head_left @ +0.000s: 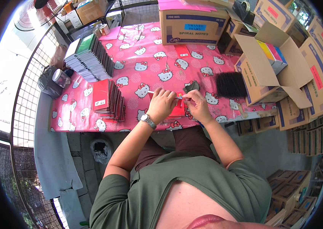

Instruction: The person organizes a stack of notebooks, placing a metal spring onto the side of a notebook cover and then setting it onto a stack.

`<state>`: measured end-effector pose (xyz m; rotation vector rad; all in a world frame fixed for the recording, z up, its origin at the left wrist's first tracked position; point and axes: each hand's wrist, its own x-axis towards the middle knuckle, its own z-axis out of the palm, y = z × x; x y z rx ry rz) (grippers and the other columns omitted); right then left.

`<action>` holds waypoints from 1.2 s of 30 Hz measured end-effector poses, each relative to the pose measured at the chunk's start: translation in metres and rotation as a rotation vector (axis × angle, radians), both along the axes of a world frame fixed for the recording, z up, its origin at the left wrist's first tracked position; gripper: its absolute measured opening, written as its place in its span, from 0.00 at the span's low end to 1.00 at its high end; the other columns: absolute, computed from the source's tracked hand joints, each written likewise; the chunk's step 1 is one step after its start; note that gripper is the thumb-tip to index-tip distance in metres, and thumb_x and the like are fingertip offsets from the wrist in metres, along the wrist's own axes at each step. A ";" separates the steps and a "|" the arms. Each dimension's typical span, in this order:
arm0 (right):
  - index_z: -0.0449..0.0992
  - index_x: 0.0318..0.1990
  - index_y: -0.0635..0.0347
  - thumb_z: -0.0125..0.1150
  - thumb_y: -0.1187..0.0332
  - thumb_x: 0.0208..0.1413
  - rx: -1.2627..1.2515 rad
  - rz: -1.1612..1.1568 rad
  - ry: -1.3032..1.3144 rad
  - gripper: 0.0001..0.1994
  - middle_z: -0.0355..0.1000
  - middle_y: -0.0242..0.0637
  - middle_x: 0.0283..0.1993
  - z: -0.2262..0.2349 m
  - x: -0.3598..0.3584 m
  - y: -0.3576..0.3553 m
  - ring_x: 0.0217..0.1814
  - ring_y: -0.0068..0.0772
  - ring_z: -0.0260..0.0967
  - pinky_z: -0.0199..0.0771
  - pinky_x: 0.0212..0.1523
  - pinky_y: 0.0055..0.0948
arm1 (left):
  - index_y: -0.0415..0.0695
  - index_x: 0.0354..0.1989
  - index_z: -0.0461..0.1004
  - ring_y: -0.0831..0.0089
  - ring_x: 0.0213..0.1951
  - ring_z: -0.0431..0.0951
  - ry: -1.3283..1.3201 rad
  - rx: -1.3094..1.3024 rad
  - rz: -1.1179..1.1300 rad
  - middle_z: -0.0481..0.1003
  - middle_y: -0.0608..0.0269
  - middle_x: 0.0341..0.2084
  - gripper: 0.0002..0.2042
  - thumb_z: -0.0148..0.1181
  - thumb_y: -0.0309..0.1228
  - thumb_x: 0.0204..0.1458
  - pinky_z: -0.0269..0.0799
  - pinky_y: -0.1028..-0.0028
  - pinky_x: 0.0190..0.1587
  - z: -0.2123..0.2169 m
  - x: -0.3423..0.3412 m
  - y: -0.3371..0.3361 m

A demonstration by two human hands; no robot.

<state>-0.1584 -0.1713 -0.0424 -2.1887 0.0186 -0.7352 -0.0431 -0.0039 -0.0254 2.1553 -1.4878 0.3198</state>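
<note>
The red booklet (177,111), seemingly light, smooth and bendable, best taken by its edges, lies on the near tabletop (152,53) beneath left hand (162,102) and right hand (197,107), fingers narrowed around a small pale piece (179,97), grip uncertain to me, with red notebooks (101,95) to the left.

Room between red stack (106,100) and left fingers (167,94)

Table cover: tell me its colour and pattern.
The table cover is pink, printed with white cat faces wearing red bows; best seen in the head view.
</note>
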 end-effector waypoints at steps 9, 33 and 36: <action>0.69 0.57 0.59 0.58 0.71 0.61 0.071 0.067 0.286 0.17 0.74 0.47 0.44 0.037 -0.013 -0.003 0.43 0.44 0.75 0.76 0.44 0.33 | 0.50 0.51 0.69 0.63 0.48 0.74 -0.047 0.155 0.065 0.74 0.65 0.37 0.15 0.57 0.33 0.54 0.50 0.39 0.65 0.003 -0.018 -0.001; 0.77 0.49 0.62 0.68 0.62 0.39 1.092 0.937 0.409 0.25 0.69 0.41 0.58 0.028 0.020 -0.069 0.62 0.35 0.65 0.63 0.64 0.36 | 0.49 0.43 0.73 0.60 0.49 0.70 0.090 0.064 0.075 0.71 0.62 0.41 0.16 0.66 0.42 0.50 0.62 0.55 0.54 -0.003 -0.006 0.008; 0.77 0.49 0.61 0.67 0.60 0.40 0.394 0.553 0.648 0.26 0.68 0.41 0.59 0.027 0.028 -0.070 0.63 0.36 0.65 0.62 0.65 0.36 | 0.47 0.43 0.73 0.58 0.49 0.70 0.122 0.022 0.060 0.71 0.60 0.41 0.16 0.67 0.40 0.49 0.64 0.59 0.53 -0.003 -0.003 0.010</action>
